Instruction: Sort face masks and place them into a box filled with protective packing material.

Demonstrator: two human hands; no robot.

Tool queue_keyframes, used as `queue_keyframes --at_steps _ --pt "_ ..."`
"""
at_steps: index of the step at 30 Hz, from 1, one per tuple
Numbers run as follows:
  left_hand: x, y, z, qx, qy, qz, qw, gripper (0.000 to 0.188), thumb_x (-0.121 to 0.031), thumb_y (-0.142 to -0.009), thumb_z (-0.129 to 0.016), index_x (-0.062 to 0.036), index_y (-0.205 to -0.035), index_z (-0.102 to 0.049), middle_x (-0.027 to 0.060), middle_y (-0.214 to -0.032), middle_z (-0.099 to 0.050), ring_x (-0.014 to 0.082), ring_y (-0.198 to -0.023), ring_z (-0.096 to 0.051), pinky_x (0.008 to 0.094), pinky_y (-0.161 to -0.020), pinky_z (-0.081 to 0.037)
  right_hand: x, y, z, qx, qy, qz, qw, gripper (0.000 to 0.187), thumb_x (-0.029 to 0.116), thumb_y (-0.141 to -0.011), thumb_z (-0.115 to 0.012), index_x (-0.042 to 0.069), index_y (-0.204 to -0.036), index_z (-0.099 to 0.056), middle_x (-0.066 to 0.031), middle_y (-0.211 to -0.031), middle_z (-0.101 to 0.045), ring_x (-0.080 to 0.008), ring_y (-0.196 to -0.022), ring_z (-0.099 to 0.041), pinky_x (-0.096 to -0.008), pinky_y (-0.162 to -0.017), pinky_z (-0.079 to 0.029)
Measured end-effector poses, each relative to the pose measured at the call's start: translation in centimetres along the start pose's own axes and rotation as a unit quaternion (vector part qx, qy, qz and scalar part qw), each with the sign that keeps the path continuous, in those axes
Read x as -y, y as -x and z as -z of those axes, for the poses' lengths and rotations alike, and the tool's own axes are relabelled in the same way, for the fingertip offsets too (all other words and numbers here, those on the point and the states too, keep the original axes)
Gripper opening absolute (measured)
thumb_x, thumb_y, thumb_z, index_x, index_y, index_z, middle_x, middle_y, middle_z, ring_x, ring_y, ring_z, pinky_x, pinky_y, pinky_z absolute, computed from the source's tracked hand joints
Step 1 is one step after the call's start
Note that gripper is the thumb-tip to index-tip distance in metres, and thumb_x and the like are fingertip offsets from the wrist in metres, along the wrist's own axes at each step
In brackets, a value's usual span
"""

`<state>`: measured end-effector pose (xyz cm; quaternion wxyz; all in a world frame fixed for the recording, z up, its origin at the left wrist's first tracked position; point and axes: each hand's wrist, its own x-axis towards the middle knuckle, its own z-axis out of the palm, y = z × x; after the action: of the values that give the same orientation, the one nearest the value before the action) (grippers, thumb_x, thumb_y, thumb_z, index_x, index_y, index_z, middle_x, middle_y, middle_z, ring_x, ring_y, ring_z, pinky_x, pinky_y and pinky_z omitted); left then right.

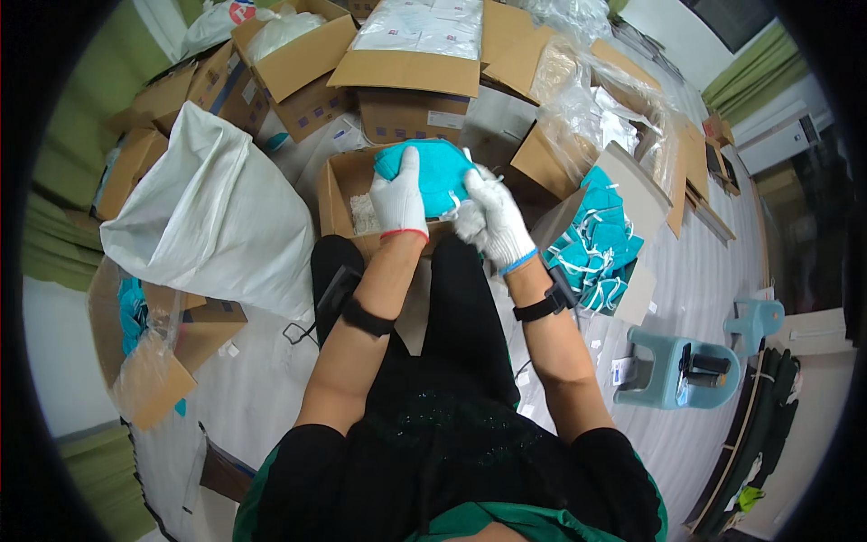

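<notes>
From the head view, both forearms reach forward from the lower edge over the person's black-clad lap, each wrist wearing a dark band, each hand in a white knit glove. The left hand (400, 200) is raised with its back to the camera, fingers (410, 164) stretched straight up and lying flat against the near face of a teal mask (435, 172), thumb hidden behind it, so it presses and steadies the mask rather than visibly clamping it. The right hand (495, 221) sits just beside, tilted inward, its fingers (480, 185) curled shut on the mask's right edge, where a white strap shows. The mask is held upright between the two hands, above a small open cardboard box (339, 194) that stands on the floor just past the knees; white material lies in the bottom of that box.

To the right, another open carton (632, 185) lies tipped toward the person and is filled with a heap of teal masks with white straps (598, 248). To the left, a large white woven sack (212, 217) leans against more cartons. Farther back, open boxes (411, 68) hold clear plastic bags. At lower left, a box with a clear bag liner (149, 357) shows some teal inside. A light blue stool (677, 366) lies on the floor at right.
</notes>
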<state>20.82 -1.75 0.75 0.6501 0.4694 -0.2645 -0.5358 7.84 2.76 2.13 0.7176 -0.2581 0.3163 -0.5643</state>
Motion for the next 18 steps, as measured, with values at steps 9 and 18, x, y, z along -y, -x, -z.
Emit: queue_keyframes --at_steps 9,18 --pt "1.8 -0.4 2.0 -0.019 -0.086 -0.142 0.986 0.021 -0.017 -0.08 -0.078 -0.0021 -0.089 -0.067 0.0035 -0.084 -0.069 0.0124 -0.075 -0.063 0.0292 -0.072 -0.051 -1.5 2.2 -0.4 0.042 -0.153 -0.252 0.955 0.03 0.03 -0.097 -0.06 0.004 -0.084 -0.057 0.0036 -0.059 -0.046 -0.0065 -0.045 -0.044 -0.023 -0.041 -0.037" --pt "5.4 -1.3 0.6 0.026 0.061 -0.025 0.997 0.011 -0.011 -0.084 -0.073 -0.0028 -0.092 -0.07 0.0037 -0.087 -0.07 0.0139 -0.073 -0.066 0.0288 -0.066 -0.054 -3.0 -3.8 4.2 -0.005 -0.331 -0.109 0.937 0.029 0.026 -0.1 -0.042 0.011 -0.078 -0.053 -0.0001 -0.06 -0.051 -0.014 -0.039 -0.043 -0.0287 -0.038 -0.038"
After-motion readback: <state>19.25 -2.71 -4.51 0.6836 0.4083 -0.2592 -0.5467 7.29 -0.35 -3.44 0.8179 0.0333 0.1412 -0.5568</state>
